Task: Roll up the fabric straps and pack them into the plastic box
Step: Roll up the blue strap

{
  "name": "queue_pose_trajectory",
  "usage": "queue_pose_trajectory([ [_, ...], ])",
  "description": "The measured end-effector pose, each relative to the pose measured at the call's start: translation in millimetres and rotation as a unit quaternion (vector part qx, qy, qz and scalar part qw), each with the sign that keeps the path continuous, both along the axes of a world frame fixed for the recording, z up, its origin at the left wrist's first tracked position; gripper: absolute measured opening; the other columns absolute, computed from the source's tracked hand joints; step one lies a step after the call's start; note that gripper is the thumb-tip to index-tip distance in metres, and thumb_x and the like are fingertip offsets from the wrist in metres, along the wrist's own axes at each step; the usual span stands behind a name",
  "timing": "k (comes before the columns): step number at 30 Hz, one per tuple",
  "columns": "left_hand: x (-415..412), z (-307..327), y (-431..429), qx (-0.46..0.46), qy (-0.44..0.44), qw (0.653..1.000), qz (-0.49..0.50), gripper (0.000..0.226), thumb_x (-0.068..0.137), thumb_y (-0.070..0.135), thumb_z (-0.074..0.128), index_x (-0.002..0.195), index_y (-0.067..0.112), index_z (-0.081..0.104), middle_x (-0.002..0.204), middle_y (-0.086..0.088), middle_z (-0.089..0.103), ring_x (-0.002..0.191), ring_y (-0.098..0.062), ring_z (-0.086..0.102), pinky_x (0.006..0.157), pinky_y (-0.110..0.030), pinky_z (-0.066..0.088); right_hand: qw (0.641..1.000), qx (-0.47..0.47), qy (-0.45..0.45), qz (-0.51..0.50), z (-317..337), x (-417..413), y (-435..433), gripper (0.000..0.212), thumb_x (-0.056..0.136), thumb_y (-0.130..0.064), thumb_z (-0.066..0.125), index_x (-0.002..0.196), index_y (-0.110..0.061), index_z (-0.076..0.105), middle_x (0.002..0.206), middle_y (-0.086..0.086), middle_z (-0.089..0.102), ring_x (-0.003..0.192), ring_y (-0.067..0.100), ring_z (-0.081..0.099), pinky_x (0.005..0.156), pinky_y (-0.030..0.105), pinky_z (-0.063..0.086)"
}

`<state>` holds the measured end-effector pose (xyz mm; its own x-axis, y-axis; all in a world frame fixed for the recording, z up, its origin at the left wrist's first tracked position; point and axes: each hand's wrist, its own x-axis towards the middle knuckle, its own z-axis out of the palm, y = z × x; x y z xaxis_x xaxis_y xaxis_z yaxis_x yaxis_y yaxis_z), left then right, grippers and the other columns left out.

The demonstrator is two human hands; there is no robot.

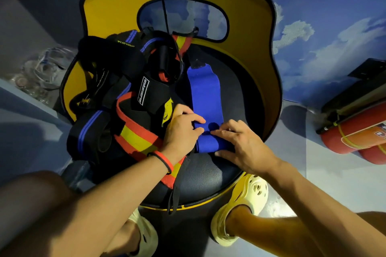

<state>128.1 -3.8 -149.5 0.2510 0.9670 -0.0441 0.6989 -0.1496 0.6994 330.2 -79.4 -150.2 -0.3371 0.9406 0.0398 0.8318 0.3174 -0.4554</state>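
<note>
A blue fabric strap (203, 89) lies stretched along the black seat of a chair (200, 175), its near end curled into a short roll. My left hand (183, 131) and my right hand (242, 144) both press on that roll, fingers curved over it from either side. Left of the blue strap sits a heap of other straps (125, 98): black ones with blue edges, a black one with a white label, and a red and yellow striped one (135, 137) that runs under my left wrist. A clear plastic container (43, 71) stands on the floor at the far left, blurred.
The chair has a tall yellow backrest (246, 27) that curves around the seat. A red fire extinguisher (355, 135) lies on the floor at the right. My feet in pale foam shoes (240, 206) stand just below the seat's front edge.
</note>
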Motion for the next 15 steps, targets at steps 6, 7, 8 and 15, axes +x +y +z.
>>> queue_pose_trajectory([
  [6,-11.3,14.8,-17.9,-0.027,-0.007,0.999,-0.045,0.028,0.089,0.045,0.069,0.107,0.025,0.076,0.115,0.012,0.056,0.099,-0.003,0.058,0.085,-0.021,0.049,0.998,-0.022,0.053,-0.041,6.0,-2.4,-0.9,0.048,0.094,-0.060,0.058,0.132,-0.031,0.057,0.110,-0.007,0.059,0.098,0.015,0.053,0.086,0.037,0.052],
  [7,-14.2,14.8,-22.2,-0.026,-0.014,0.998,-0.058,0.033,0.086,0.046,0.072,0.111,0.025,0.073,0.117,0.013,0.056,0.101,-0.003,0.058,0.084,-0.019,0.049,0.997,-0.026,0.060,-0.049,5.5,-3.7,-0.8,0.050,0.095,-0.062,0.054,0.133,-0.029,0.059,0.110,-0.007,0.057,0.099,0.014,0.053,0.087,0.036,0.052],
  [8,-17.3,15.2,-25.5,-0.023,-0.017,0.997,-0.070,0.038,0.084,0.045,0.075,0.116,0.026,0.071,0.117,0.013,0.057,0.102,-0.003,0.057,0.083,-0.017,0.049,0.995,-0.032,0.071,-0.063,5.7,-5.6,-0.3,0.055,0.094,-0.063,0.052,0.134,-0.027,0.061,0.112,-0.006,0.054,0.101,0.013,0.053,0.090,0.033,0.052],
  [15,-28.1,16.0,-30.6,-0.018,-0.010,0.997,-0.073,0.044,0.086,0.037,0.075,0.128,0.029,0.064,0.119,0.012,0.060,0.105,-0.006,0.058,0.087,-0.025,0.053,0.981,-0.055,0.116,-0.144,7.7,-12.8,5.1,0.050,0.090,-0.068,0.048,0.112,-0.025,0.061,0.099,-0.006,0.053,0.087,0.014,0.055,0.077,0.039,0.053],
])
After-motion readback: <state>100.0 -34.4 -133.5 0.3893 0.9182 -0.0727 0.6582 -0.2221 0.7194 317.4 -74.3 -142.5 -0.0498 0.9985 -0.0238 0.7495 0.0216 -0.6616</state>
